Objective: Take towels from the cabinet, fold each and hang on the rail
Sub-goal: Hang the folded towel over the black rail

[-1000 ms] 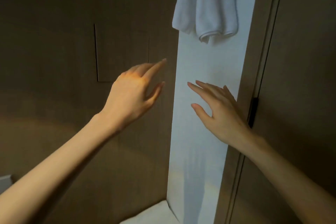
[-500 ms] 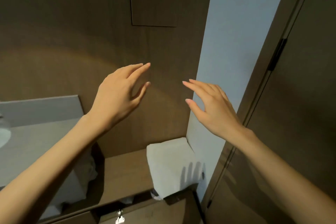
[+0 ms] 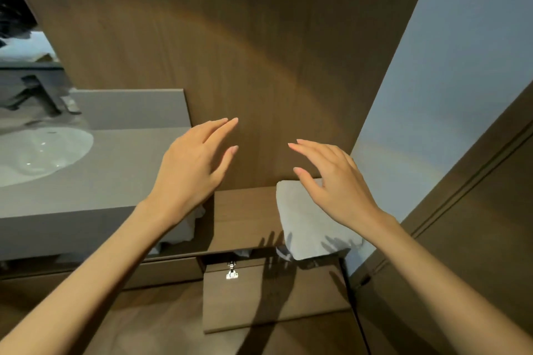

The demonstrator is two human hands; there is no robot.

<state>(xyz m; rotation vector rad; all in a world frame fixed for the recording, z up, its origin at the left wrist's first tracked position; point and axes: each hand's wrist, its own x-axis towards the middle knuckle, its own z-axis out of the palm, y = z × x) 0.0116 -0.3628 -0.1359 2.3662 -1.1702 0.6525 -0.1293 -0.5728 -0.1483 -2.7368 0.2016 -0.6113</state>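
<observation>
Head view, single entry: bathroom corner beside a vanity.

Progress: one white towel [image 3: 313, 225] lies folded on the wooden shelf [image 3: 245, 216] above the open cabinet door [image 3: 274, 302], directly under the person's right hand [image 3: 336, 181]. It is not picked up. No rail shows, so what already hangs cannot be counted. By my reading, fetching this towel is the step in hand, with folding and hanging to follow. A pale crumpled cloth [image 3: 191, 223] peeps from below the table edge behind the left wrist; possibly another towel, too hidden to say.

Grip: left hand [image 3: 190, 166] held up, fingers straight and slightly spread, holding nothing. Right hand equally empty, fingers loosely extended over the towel's far end and apparently clear of it, since finger shadows fall on its near end.

Materials and shapes:
- towel: soft terry, thick rectangular pad with rounded folds, near corner overhanging the shelf front
- shelf, wall panel [image 3: 230, 52], cabinet door: matt brown wood-grain veneer, flat; the door hangs open below the shelf and carries a small bright metal hinge [image 3: 232, 271]
- table [image 3: 115, 181]: smooth grey stone-like slab, square edge, low upstand at the back
- basin [image 3: 40, 153]: glossy white oval sunk in the table, well apart from the towel
- tap [image 3: 34, 95]: dark, angular, behind the basin
- side wall [image 3: 461, 66]: plain pale paint
- door [image 3: 490, 239]: dark wood, at the right
</observation>
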